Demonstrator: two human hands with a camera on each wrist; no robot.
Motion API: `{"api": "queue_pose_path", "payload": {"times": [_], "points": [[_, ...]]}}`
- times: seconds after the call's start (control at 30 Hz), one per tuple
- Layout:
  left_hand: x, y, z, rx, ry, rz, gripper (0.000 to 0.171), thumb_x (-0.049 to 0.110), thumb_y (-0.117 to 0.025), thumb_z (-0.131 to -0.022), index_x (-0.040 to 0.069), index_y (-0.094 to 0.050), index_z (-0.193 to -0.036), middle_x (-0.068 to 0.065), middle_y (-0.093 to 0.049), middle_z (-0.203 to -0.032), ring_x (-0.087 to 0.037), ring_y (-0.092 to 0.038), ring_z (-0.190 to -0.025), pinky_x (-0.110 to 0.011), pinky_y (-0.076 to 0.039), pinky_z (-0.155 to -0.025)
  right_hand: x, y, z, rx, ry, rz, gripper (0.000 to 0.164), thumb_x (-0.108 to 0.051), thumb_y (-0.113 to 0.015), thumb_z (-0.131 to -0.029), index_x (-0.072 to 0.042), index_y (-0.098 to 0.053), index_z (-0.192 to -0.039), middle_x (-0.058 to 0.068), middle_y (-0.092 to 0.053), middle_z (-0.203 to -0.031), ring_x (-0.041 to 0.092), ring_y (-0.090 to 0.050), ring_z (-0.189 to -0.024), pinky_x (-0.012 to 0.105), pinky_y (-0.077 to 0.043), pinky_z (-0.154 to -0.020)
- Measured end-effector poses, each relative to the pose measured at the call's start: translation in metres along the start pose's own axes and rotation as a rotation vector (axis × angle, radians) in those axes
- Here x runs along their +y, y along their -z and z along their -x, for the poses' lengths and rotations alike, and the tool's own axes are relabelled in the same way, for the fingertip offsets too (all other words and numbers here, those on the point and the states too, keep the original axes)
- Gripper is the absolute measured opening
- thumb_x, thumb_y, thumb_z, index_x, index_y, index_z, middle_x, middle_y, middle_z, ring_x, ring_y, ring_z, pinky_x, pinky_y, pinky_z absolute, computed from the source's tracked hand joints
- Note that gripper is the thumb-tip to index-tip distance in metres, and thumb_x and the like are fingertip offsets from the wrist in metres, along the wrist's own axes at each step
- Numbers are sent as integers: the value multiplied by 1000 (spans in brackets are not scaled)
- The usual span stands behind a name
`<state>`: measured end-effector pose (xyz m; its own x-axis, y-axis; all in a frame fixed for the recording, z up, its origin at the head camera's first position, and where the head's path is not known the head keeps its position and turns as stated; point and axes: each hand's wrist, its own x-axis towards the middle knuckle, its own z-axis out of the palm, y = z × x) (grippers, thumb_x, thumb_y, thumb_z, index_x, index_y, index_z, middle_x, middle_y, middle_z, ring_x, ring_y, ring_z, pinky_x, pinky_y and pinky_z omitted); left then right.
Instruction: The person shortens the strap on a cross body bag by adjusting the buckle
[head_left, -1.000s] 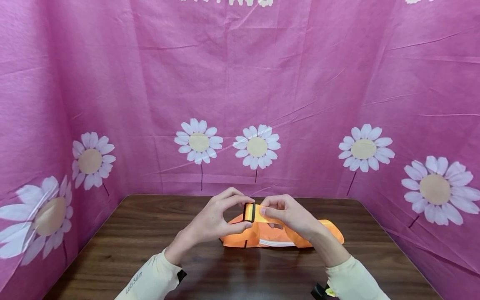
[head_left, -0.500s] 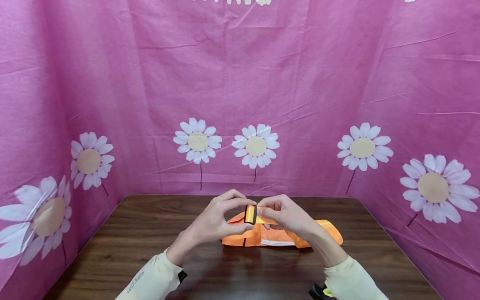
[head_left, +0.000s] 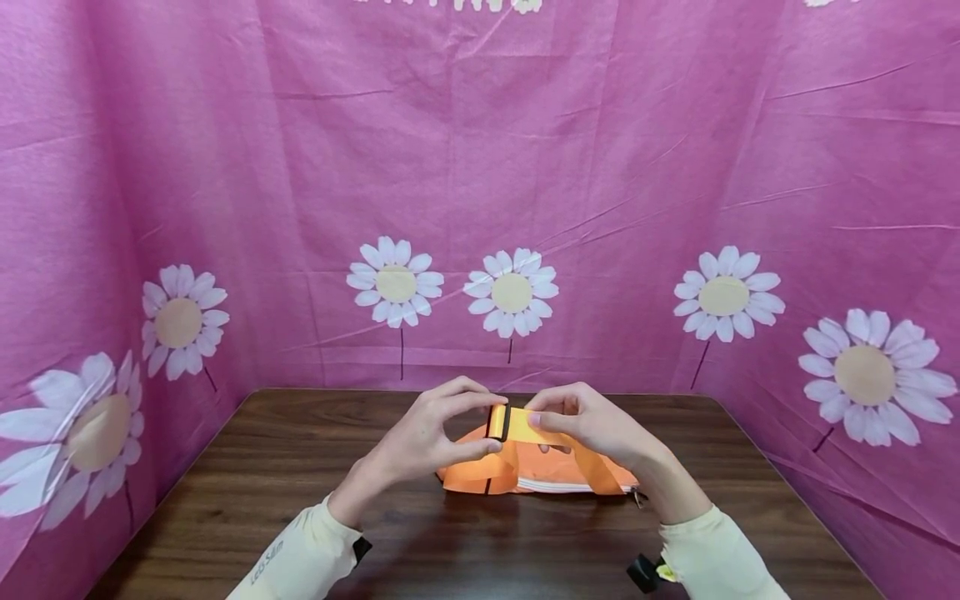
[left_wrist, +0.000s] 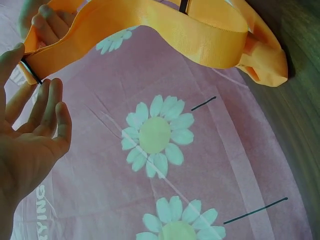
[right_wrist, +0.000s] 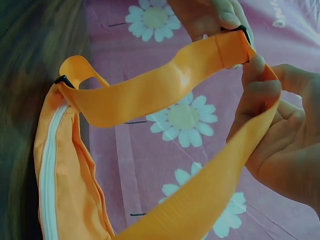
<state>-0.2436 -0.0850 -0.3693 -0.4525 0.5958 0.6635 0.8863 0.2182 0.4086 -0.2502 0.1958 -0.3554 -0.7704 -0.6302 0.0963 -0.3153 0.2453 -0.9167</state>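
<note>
My left hand (head_left: 427, 433) pinches a black slide buckle (head_left: 506, 422) between thumb and fingertips, above the table. A wide orange strap (head_left: 522, 426) runs through this buckle. Just right of it, my right hand (head_left: 600, 423) pinches the strap between thumb and fingers. Below and behind the hands lies an orange fabric bag (head_left: 551, 465) with a white zipper (right_wrist: 49, 185). In the right wrist view the strap loops from the bag up to both hands. A second black buckle (right_wrist: 64, 81) sits at the bag's end.
The brown wooden table (head_left: 300, 500) carries the bag near its far side. A pink cloth (head_left: 600, 167) printed with white daisies hangs around the back and both sides. Black straps of the wrist cameras show at both cream sleeves (head_left: 300, 554).
My right hand has shifted slightly right, and more strap shows between it and the buckle. The orange piece beyond my right wrist has dropped from sight; the zipper's right end now shows.
</note>
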Motion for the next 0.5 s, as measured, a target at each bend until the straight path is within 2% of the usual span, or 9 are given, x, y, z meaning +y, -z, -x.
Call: {"api": "queue_pose_path", "payload": {"times": [0.33, 0.5], "points": [[-1, -4, -1, -18, -29, 29, 48, 27, -84, -88, 13, -67, -130, 9, -64, -120, -8, -60, -112, -35, -50, -95, 0, -9, -4, -38, 78, -62, 19, -21, -63, -104, -8, -74, -111, 17, -49, -69, 22, -44, -57, 27, -36, -50], [0, -4, -2, -21, -43, 1, 48, 28, -84, -87, 12, -67, -129, 10, -66, -119, -7, -61, -111, -33, -49, -95, 0, -10, -4, -40, 65, -54, 20, -23, -63, -103, -9, -74, -111, 18, -50, -69, 24, -45, -59, 29, -35, -50]]}}
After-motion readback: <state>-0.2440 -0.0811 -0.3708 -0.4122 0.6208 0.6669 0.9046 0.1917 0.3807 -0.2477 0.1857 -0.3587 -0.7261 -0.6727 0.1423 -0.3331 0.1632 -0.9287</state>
